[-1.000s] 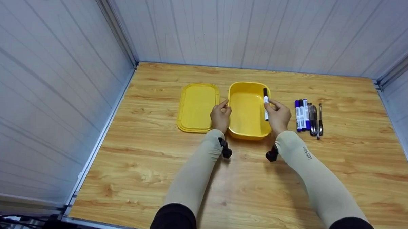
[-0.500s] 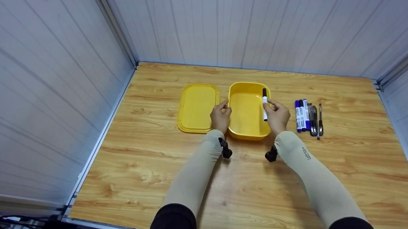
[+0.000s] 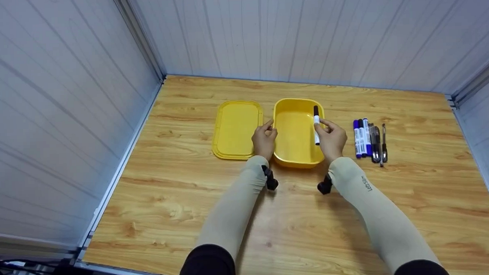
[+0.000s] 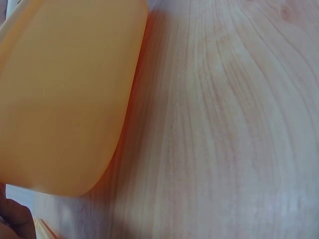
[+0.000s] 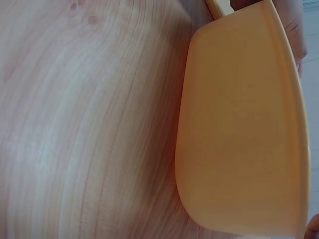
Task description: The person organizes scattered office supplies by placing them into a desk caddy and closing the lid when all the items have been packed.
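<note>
In the head view a yellow plastic box (image 3: 295, 131) stands uncovered on the wooden table, its matching lid (image 3: 238, 129) lying flat to its left. My left hand (image 3: 264, 141) holds the box's left rim, thumb and index finger at the edge. Between the thumb and fingers of my right hand (image 3: 332, 140) is a marker (image 3: 317, 124) with a white barrel and dark cap, pinched lengthwise above the right inner side of the box. Both wrist views are mostly filled by the box's outer wall (image 4: 70, 99), (image 5: 239, 124); the marker is hidden there.
Right of the box, several white-barrelled markers (image 3: 362, 138) with blue or dark caps lie side by side. Beside them are black pens (image 3: 375, 144), one (image 3: 384, 142) slightly apart. Pale panel walls (image 3: 241, 36) bound the table at the back and sides.
My right hand and the marker have shifted slightly left over the box. The left hand, box and lid stay where they were.
</note>
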Motion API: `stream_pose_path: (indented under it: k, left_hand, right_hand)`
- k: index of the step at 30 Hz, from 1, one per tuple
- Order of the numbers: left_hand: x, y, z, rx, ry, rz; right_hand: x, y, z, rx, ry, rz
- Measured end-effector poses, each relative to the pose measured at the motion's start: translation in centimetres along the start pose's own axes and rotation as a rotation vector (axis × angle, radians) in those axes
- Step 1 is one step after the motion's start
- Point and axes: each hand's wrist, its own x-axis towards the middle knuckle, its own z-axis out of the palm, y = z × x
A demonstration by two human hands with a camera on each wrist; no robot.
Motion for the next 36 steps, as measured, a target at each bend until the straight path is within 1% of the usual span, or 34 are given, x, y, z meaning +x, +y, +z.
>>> stream_pose_path:
  k: [6,15,18,23,29,33,36]
  left_hand:
    - [0.1,0.1,0.0,0.014,0.013,-0.003]
    - [0.1,-0.1,0.1,0.016,0.027,0.017]
    - [0.1,-0.2,0.1,0.015,0.018,0.027]
    - [0.1,-0.2,0.0,0.025,0.021,0.042]
    - [0.0,-0.2,0.0,0.009,0.022,0.025]
    - [0.0,-0.2,0.0,-0.007,0.008,-0.002]
    - [0.0,-0.1,0.0,-0.011,-0.001,-0.009]
  right_hand:
    - [0.1,-0.3,0.2,-0.013,-0.012,-0.001]
    - [-0.1,-0.5,0.7,0.005,-0.030,0.034]
    - [-0.1,-0.5,0.8,-0.003,-0.017,0.015]
    - [-0.1,-0.5,1.0,-0.011,-0.003,-0.014]
    - [-0.1,-0.4,1.2,-0.015,-0.003,-0.007]
    - [-0.1,-0.4,1.4,-0.034,-0.004,-0.001]
    - [0.0,-0.4,1.5,-0.032,-0.007,-0.003]
